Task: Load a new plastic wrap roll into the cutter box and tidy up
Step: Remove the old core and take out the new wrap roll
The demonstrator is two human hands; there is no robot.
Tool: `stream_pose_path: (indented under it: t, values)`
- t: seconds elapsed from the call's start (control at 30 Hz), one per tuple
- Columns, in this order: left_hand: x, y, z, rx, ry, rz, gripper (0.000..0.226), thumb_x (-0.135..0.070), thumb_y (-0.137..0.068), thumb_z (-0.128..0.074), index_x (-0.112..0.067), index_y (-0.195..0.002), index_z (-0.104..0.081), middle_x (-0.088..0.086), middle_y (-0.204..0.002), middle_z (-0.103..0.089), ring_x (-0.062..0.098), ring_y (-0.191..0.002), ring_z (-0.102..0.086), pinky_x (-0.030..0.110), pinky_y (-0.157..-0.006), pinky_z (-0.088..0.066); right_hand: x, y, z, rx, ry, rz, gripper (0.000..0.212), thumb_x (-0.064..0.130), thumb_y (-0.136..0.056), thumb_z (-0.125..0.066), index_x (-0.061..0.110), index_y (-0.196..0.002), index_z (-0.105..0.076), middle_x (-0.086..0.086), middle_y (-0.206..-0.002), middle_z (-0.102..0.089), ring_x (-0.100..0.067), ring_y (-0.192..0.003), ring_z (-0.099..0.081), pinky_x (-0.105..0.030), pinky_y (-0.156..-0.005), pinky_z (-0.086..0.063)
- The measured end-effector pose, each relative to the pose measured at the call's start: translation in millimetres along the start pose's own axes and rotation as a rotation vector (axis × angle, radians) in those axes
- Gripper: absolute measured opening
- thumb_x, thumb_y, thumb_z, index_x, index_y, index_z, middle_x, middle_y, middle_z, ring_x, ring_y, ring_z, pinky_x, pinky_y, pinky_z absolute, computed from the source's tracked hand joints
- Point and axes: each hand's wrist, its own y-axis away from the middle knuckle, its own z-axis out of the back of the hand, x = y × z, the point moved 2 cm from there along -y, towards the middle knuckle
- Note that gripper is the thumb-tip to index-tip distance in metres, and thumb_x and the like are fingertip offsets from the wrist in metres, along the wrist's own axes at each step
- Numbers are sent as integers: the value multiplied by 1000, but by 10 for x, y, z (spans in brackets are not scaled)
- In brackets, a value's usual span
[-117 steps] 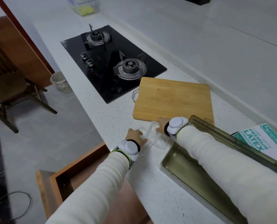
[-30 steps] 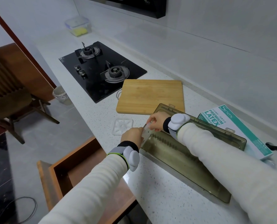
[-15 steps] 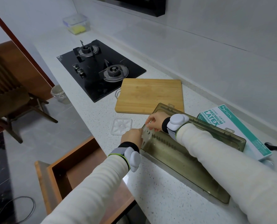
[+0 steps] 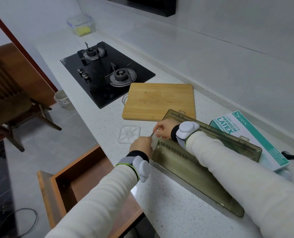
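The cutter box [image 4: 202, 170] is found lying open on the tabletop [image 4: 168, 212], its long body running from the centre out toward four o'clock, and no roll is seen inside it yet. At its upper-left end a clear end plate [image 4: 153, 139] is held upright between both hands: it is pinched at the top edge by the curled fingers of the right hand [image 4: 162, 128] and gripped from the outer side by the left hand [image 4: 141, 146], whose fingertips are hidden. A second clear plate [image 4: 129, 136] is left flat at nine o'clock of the hands, just beside them. A cutting board [image 4: 160, 100] is at twelve and a glove carton [image 4: 249, 134] at three. The plate is judged light, thin, stiff and slick, so it is best taken by its edges and not bent. The hollow box is likely to slide, so it should be braced at its end wall, clear of the toothed strip [image 4: 172, 149].
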Motion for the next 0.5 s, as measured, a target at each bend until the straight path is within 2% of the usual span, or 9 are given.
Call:
stream_pose_path:
  t: [0.17, 0.23, 0.3, 0.4, 0.5]
  values:
    - [-13, -28, 0, 37, -1, 11, 24, -15, -91, -48, -9, -112, -58, 14, -108, -62, 34, -96, -61, 33, -69, -45, -22, 2, -2, -9, 26, 9, 19, 23, -88, -57, 18, -103, -68, -5, -92, -75, -8, -59, -59, -27, -75, -52]
    - [-21, -48, -2, 51, -5, 9, 24, -15, -91, -48, -9, -113, -58, 15, -108, -62, 34, -97, -61, 34, -70, -47, -13, 1, 0, -4, 26, 7, 19, 21, -88, -58, 17, -103, -68, -6, -89, -75, -10, -64, -58, -30, -79, -52]
    - [-20, -59, -14, 60, -1, 17, 26, -16, -91, -49, -10, -115, -57, 14, -109, -62, 34, -98, -61, 34, -72, -48, 1, -2, -5, 12, 27, 6, 19, 20, -88, -57, 16, -103, -68, -4, -80, -73, -11, -68, -58, -30, -78, -51]
    - [-3, -62, -47, 65, 14, 34, 28, -17, -91, -50, -11, -118, -57, 14, -110, -62, 33, -99, -62, 36, -77, -51, 15, -18, -34, 29, 55, 8, 20, 19, -88, -55, 18, -103, -68, 9, -58, -61, -2, -58, -53, -25, -76, -48]
    - [3, -68, -73, 73, 20, 45, 28, -18, -91, -50, -11, -117, -58, 13, -110, -63, 32, -99, -62, 36, -79, -52, 1, -32, -64, 41, 58, -15, 20, 19, -87, -54, 19, -101, -68, 10, -54, -59, -5, -58, -54, -25, -75, -49]
